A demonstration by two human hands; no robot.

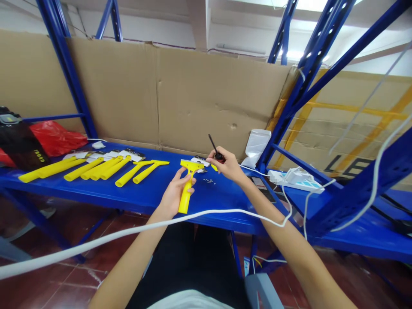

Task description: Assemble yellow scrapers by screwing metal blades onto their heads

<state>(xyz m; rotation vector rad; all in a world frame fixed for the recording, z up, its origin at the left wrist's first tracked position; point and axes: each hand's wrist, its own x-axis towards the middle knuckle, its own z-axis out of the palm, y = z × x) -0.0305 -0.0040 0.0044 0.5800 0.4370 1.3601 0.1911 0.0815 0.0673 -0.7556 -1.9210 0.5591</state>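
Note:
My left hand (173, 193) is wrapped round the handle of a yellow scraper (186, 195), held upright with its wide head at the top. My right hand (229, 165) is closed on a screwdriver (219, 155) whose dark shaft points up and to the left, away from the scraper. Just beyond the fingers of that hand a small yellow piece (214, 167) shows; whether they touch it I cannot tell. Tiny loose screws (210, 180) lie scattered on the blue table (222, 201) between my hands. Behind the scraper's head is a partly hidden printed card (198, 159).
Several yellow scraper handles (92, 169) lie in a row at the left, over packaging cards (133, 153). A red bag (58, 137) and a black container (24, 146) stand farther left. A white cable (128, 230) crosses before my forearms towards a power strip (298, 180).

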